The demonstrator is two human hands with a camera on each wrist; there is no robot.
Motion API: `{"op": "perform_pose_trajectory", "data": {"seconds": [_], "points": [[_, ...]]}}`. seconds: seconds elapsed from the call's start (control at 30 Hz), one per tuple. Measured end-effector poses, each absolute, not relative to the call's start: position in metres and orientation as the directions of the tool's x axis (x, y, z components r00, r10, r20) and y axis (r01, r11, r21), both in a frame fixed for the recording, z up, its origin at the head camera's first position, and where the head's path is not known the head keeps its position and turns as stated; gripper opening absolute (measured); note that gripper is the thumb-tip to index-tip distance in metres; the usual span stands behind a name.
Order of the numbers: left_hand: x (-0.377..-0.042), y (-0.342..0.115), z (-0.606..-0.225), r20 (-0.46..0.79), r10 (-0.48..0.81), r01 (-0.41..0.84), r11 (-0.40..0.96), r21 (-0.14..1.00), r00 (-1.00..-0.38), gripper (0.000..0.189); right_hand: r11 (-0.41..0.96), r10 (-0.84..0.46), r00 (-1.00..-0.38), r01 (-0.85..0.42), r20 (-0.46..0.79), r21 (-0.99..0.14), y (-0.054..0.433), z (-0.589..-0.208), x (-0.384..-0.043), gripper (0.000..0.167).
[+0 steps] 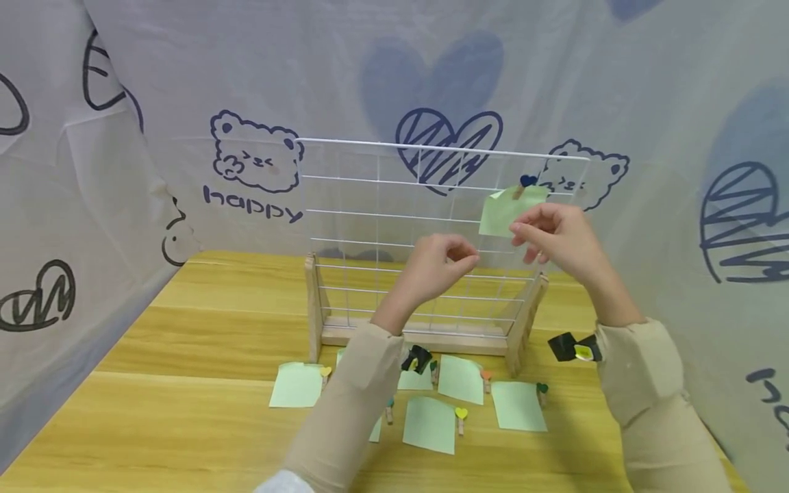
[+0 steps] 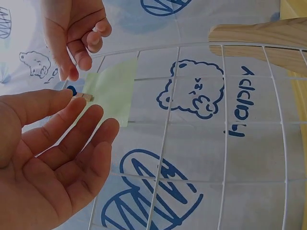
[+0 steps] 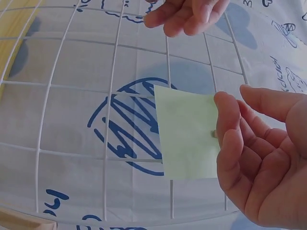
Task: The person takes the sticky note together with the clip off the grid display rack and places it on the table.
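Note:
A pale green square note [image 1: 501, 216] hangs on the upper right of a white wire grid [image 1: 345, 142], held by a small wooden clothespin with a dark blue heart [image 1: 528, 181]. Right at the note's lower right corner is my right hand [image 1: 564, 239], fingers loosely bent and thumb apart from them in the right wrist view, with nothing in its grasp. My left hand [image 1: 434, 263], likewise holding nothing, hovers before the middle of the grid, lower and to the left of the note. In the left wrist view its relaxed fingers overlap the clothespin and note [image 2: 112, 108].
The grid stands on a wooden base [image 1: 456, 344] on a wood-grain table [image 1: 154, 411]. In front lie several green notes [image 1: 428, 424], with heart-topped clothespins [image 1: 461, 418] beside them. My left forearm covers part of this row. A printed cloth [image 1: 345, 75] hangs behind.

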State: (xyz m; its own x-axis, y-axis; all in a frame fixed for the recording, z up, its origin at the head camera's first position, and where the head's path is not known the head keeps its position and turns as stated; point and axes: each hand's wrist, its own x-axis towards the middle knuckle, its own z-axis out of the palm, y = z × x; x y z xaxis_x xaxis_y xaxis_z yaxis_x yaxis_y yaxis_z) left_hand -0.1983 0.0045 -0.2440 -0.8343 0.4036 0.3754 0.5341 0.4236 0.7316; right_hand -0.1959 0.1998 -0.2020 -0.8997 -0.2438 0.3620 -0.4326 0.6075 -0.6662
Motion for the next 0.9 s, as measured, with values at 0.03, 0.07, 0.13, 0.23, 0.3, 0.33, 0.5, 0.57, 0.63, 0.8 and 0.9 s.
{"op": "perform_pose_trajectory", "data": {"seconds": [0.03,0.07,0.13,0.23,0.3,0.33,0.5,0.57,0.63,0.8,0.9], "points": [[-0.199,0.006,-0.243,0.376,0.397,0.531,0.427,0.732,-0.837,0.015,0.608,-0.235,-0.898,-0.435,0.373,-0.664,0.2,-0.201,-0.197,0.024],[-0.2,0.007,-0.241,0.375,0.389,0.526,0.43,0.734,-0.842,0.015,0.608,-0.224,-0.895,-0.437,0.385,-0.663,0.2,-0.2,-0.197,0.024],[-0.201,0.009,-0.239,0.389,0.37,0.528,0.436,0.729,-0.844,0.016,0.604,-0.204,-0.886,-0.449,0.417,-0.658,0.2,-0.197,-0.198,0.023],[-0.203,0.011,-0.235,0.426,0.333,0.538,0.433,0.723,-0.841,0.015,0.608,-0.161,-0.871,-0.458,0.464,-0.649,0.199,-0.193,-0.199,0.021],[-0.204,0.012,-0.234,0.457,0.311,0.552,0.431,0.714,-0.834,0.014,0.611,-0.133,-0.868,-0.451,0.478,-0.651,0.199,-0.19,-0.2,0.021],[-0.204,0.012,-0.233,0.466,0.301,0.555,0.433,0.71,-0.832,0.013,0.613,-0.119,-0.868,-0.446,0.482,-0.652,0.199,-0.188,-0.2,0.02],[-0.209,0.013,-0.23,0.476,0.28,0.552,0.429,0.715,-0.834,0.015,0.605,-0.085,-0.87,-0.431,0.485,-0.669,0.201,-0.183,-0.203,0.021],[-0.211,0.014,-0.229,0.471,0.276,0.546,0.424,0.723,-0.838,0.017,0.604,-0.081,-0.866,-0.437,0.494,-0.667,0.202,-0.181,-0.205,0.021],[-0.212,0.015,-0.227,0.466,0.27,0.538,0.42,0.731,-0.843,0.021,0.605,-0.081,-0.859,-0.446,0.506,-0.66,0.203,-0.18,-0.206,0.022],[-0.214,0.02,-0.223,0.473,0.248,0.534,0.418,0.735,-0.846,0.03,0.606,-0.082,-0.853,-0.453,0.515,-0.654,0.204,-0.176,-0.21,0.027],[-0.215,0.023,-0.223,0.483,0.241,0.539,0.41,0.735,-0.842,0.032,0.617,-0.08,-0.863,-0.436,0.499,-0.655,0.204,-0.174,-0.211,0.033]]}}
